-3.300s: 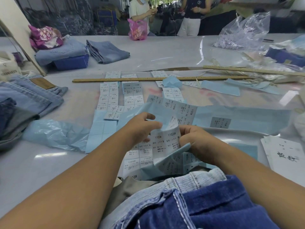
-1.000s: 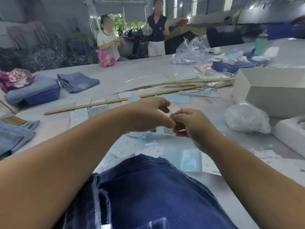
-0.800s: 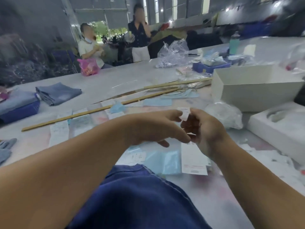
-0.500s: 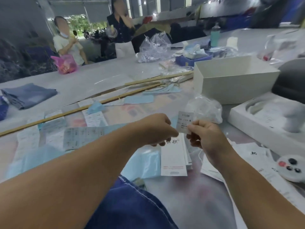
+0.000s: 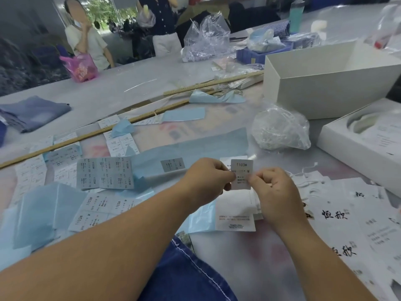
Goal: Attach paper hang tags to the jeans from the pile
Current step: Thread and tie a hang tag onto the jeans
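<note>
A small white label [image 5: 241, 170] printed "1103#" is held upright above the table. My left hand [image 5: 207, 181] pinches its left edge and my right hand [image 5: 274, 192] pinches its right edge. Directly under the hands lies a stack of white paper hang tags [image 5: 235, 218]. More hang tags with black brush lettering [image 5: 342, 216] spread out to the right. Dark blue jeans [image 5: 184, 272] lie at the bottom edge, partly under my left forearm. Label sheets [image 5: 105, 172] on blue backing paper cover the table to the left.
A crumpled clear plastic bag [image 5: 281, 129] sits beyond the hands. An open white box [image 5: 325, 83] and a white tray [image 5: 366, 137] stand at the right. Two long wooden rulers [image 5: 130, 122] cross the table. Folded jeans [image 5: 32, 111] lie far left. Two people stand behind the table.
The view has swung right, away from the label sheets. A single label, peeled from its sheet, has been carried over the hang tag stack and is now pinched by both hands.
</note>
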A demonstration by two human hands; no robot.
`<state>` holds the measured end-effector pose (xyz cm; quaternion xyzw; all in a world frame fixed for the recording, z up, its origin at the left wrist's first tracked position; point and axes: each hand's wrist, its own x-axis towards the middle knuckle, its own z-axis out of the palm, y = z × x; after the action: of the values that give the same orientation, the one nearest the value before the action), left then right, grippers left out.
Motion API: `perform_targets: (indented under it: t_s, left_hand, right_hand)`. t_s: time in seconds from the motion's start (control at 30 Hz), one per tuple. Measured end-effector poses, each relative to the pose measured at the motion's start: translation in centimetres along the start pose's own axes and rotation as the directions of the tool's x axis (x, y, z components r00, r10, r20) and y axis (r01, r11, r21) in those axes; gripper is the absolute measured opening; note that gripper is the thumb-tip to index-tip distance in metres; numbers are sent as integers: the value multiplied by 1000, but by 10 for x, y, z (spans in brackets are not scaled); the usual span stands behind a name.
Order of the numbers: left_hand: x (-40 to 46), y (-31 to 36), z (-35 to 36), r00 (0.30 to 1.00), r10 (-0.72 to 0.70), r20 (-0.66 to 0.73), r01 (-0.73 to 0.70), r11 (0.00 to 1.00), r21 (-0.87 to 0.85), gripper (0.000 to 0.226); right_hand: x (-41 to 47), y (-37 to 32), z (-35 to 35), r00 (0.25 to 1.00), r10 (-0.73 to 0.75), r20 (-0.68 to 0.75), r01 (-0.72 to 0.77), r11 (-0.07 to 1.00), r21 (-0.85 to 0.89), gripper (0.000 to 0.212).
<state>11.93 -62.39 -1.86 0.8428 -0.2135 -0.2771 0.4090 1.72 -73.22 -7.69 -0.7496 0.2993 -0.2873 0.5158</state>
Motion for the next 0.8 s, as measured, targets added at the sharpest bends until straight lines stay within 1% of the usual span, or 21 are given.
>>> perform_targets:
  t_s: [0.07, 0.13, 0.2, 0.3, 0.43, 0.5, 0.57, 0.67, 0.8]
  left_hand:
    - [0, -1, 0, 1000, -12, -17, 12, 1000, -2, 22]
    - [1, -2, -3, 999, -31, -22, 30, 999, -26, 22]
    - [1, -3, -5, 999, -43, 18, 43, 998, -53, 22]
    - [0, -5, -7, 995, -54, 85, 58, 997, -42, 20]
    - [1, -9, -7, 987, -90, 133, 88, 996, 20, 17]
    - [0, -10, -7, 984, -96, 148, 91, 995, 42, 19]
    - [-1, -9, -7, 983, -93, 160, 86, 995, 52, 20]
    - [-2, -9, -7, 981, -102, 165, 88, 992, 88, 19]
    - [-1, -12, -8, 982, -135, 132, 113, 980, 165, 22]
  right_hand:
    - [-4, 7, -3, 999, 28, -35, -26, 999, 37, 16]
    - [-5, 11, -8, 997, 70, -25, -67, 992, 105, 10]
    - [-3, 12, -11, 999, 53, -14, -50, 990, 134, 12]
    - [1, 8, -6, 1000, 18, 4, -19, 994, 105, 17]
    - [2, 11, 3, 997, 55, 54, -62, 990, 129, 18]
    - [1, 11, 5, 995, 71, 72, -82, 984, 159, 12]
    - [-1, 10, 7, 995, 71, 75, -81, 987, 136, 10]
    - [-2, 9, 8, 997, 41, 69, -44, 998, 45, 18]
    - [-5, 9, 11, 998, -11, 67, 15, 998, -57, 21]
